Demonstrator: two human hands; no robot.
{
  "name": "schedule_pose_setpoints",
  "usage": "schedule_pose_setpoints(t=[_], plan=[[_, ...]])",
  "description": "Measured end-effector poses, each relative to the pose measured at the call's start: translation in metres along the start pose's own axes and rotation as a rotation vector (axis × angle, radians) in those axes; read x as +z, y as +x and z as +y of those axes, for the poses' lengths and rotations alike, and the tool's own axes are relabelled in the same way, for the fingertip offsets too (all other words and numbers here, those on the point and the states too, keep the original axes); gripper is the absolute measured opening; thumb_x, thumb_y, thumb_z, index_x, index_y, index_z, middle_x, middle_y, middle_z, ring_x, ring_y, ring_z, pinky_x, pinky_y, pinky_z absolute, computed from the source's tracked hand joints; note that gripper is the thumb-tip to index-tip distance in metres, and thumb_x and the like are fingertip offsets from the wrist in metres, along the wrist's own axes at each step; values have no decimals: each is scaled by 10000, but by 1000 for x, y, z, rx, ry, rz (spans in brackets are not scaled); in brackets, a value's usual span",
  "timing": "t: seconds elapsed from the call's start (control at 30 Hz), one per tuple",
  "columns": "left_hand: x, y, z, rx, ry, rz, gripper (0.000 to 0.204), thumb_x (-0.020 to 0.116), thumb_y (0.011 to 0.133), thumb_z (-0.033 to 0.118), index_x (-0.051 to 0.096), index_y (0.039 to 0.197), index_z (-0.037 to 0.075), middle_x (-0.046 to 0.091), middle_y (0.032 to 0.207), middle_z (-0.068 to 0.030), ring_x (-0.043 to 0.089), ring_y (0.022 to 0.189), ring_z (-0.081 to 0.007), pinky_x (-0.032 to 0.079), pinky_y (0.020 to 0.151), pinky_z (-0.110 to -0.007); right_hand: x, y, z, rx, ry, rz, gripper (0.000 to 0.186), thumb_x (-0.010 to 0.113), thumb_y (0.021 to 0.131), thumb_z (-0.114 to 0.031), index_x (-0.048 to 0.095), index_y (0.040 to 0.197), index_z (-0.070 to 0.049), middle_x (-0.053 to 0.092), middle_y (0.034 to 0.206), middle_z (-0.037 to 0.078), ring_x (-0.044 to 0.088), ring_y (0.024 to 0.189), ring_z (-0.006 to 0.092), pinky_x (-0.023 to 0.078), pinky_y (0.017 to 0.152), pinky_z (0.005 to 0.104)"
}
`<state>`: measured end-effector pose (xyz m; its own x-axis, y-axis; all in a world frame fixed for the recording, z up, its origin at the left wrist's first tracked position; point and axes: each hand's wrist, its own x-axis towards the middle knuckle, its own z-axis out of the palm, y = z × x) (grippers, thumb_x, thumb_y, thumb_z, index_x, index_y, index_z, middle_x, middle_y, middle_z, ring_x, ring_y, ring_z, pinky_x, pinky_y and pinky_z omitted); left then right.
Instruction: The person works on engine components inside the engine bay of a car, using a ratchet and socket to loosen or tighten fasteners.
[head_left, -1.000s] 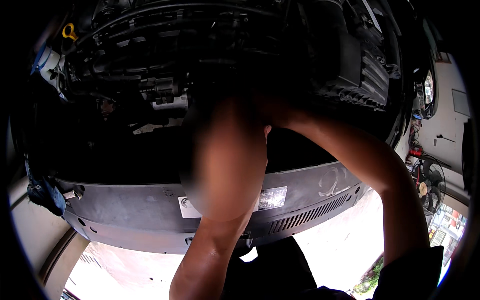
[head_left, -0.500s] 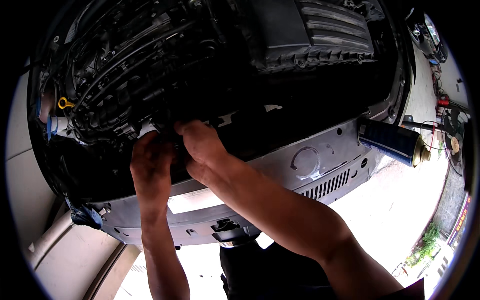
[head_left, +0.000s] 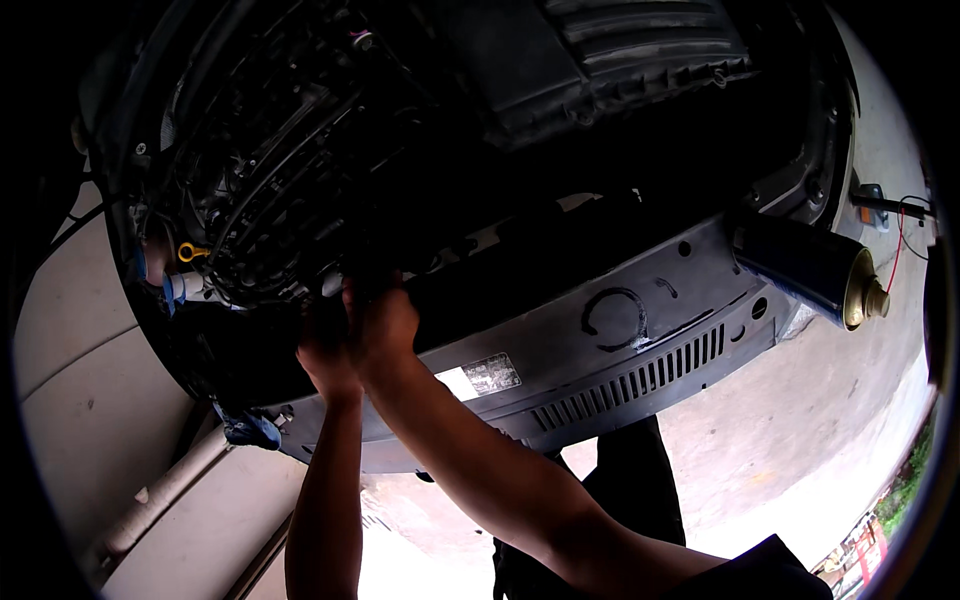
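Both hands reach down into the dark gap between a car's engine (head_left: pixel 290 190) and the grey front panel (head_left: pixel 620 320). My left hand (head_left: pixel 328 355) is deep in shadow, its fingers hidden among the engine parts. Right beside it, my right hand (head_left: pixel 385 322) is closed, with its fingers curled inward. Whatever the hands grip is too dark to make out. A small pale part (head_left: pixel 332 284) shows just beyond the fingers. My right forearm crosses over the panel and its pale label (head_left: pixel 490 374).
A dark spray can (head_left: pixel 810 262) with a gold end lies on the panel's right side. A yellow ring handle (head_left: pixel 190 252) and a blue-wrapped pipe end (head_left: pixel 178 289) are at the left. Blue cloth (head_left: pixel 250 428) hangs at the panel's left corner. A ribbed black cover (head_left: pixel 640 50) sits at the back.
The view has shifted and turned, and the picture is darker. My right hand has come closer against the left and is more curled. Both remain in the same gap.
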<state>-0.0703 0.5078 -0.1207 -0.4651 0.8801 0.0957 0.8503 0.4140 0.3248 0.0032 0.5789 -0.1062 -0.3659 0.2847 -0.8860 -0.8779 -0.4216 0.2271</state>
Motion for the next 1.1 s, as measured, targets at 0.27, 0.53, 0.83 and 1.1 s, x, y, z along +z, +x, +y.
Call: schedule_pose_setpoints(t=[0.27, 0.53, 0.83, 1.1], plan=[[2, -8, -14, -157, -176, 75, 174, 607, 850, 218, 606, 819, 47, 638, 785, -80, 654, 680, -230, 489, 580, -312, -7, -15, 5, -34, -142, -75, 386, 393, 978, -385, 536, 828, -59, 522, 649, 22, 507, 585, 121, 423, 564, 246], [0, -7, 3, -141, -194, 72, 183, 545, 892, 188, 599, 809, 33, 614, 722, -132, 625, 611, -303, 482, 541, -361, -12, 3, 12, -383, -524, 59, 541, 289, 970, -536, 478, 757, -76, 443, 611, 10, 402, 539, 164, 429, 569, 303], [-8, -3, 21, -128, -145, 52, 148, 546, 898, 224, 580, 862, 84, 622, 633, -134, 641, 569, -328, 480, 466, -390, -19, 22, 13, -483, -456, 39, 492, 458, 942, -509, 554, 935, -26, 573, 846, 98, 548, 833, 192, 486, 683, 350], [-5, -5, 11, -252, -118, -30, 156, 524, 911, 213, 560, 838, 81, 627, 679, -139, 627, 618, -348, 499, 535, -450, 2, -10, 11, -135, -143, 4, 490, 271, 999, -448, 554, 993, -48, 552, 835, 76, 565, 807, 259, 522, 730, 383]])
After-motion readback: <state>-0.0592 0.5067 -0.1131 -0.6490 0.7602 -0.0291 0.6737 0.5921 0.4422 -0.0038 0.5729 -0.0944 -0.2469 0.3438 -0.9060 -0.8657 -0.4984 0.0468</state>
